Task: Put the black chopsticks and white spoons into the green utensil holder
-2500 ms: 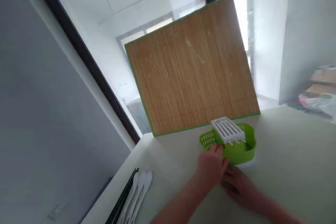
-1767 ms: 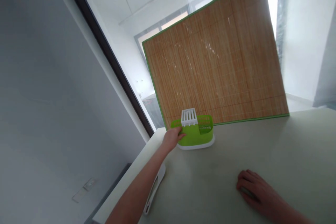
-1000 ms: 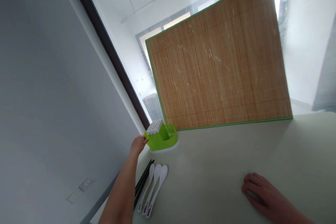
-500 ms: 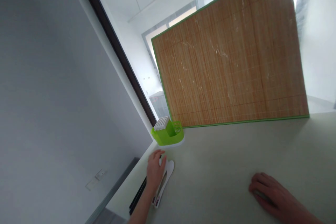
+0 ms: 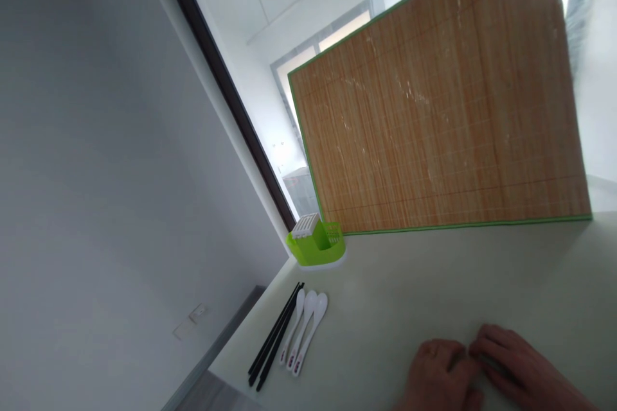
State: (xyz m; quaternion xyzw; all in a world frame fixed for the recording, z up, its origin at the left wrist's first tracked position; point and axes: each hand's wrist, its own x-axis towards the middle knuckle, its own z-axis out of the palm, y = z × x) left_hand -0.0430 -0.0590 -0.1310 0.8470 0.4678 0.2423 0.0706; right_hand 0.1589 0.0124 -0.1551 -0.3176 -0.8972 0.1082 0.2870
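My left hand (image 5: 441,376) is at the lower right, slightly blurred, its fingers curled in with no object showing. My right hand (image 5: 518,363) rests on the tabletop beside it, loosely closed, and the two hands meet at the fingertips. Well to their left, three white spoons (image 5: 306,332) lie side by side, bowls pointing away from me. Along their left side are several black chopsticks (image 5: 277,337), roughly parallel. Beyond them stands a bright green utensil holder (image 5: 315,250) with a white slatted top and a white base.
A pale table (image 5: 385,308) carries everything, its left edge running beside a grey wall (image 5: 120,205). At the back, a bamboo mat (image 5: 443,122) with green edging stands upright against a glass panel (image 5: 270,103) with reflections.
My left hand has left the spoons and chopsticks and moved right, up against my right hand. The cutlery now lies uncovered. My right hand stays low on the right, and the view has shifted slightly.
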